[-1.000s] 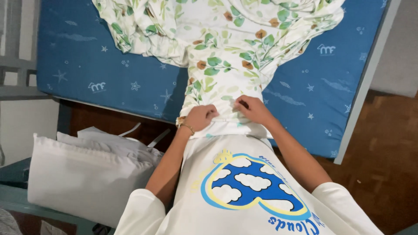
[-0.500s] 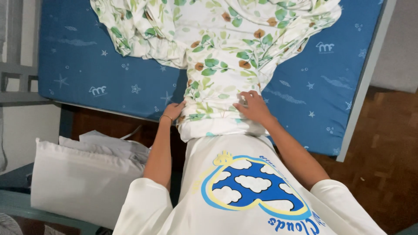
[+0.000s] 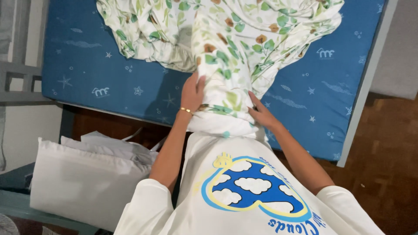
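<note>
Mattress (image 3: 130,82) fills most of my view, a flat blue slab printed with small pale stars, resting in a grey frame over a wooden floor (image 3: 387,152). Across it sprawls a crumpled sheet (image 3: 244,39), soft white cloth patterned with green and brown leaves, bunched into deep folds, one end pulled down over the near edge toward my white shirt. Beside me at the left stands a white pillow (image 3: 82,182), smooth and rectangular, with loose white fabric behind it. My left hand (image 3: 193,92) lies flat against the sheet's left side, fingers stretched out, a thin gold bracelet at the wrist. My right hand (image 3: 260,112) curls around the bundle's right side, gripping cloth.
</note>
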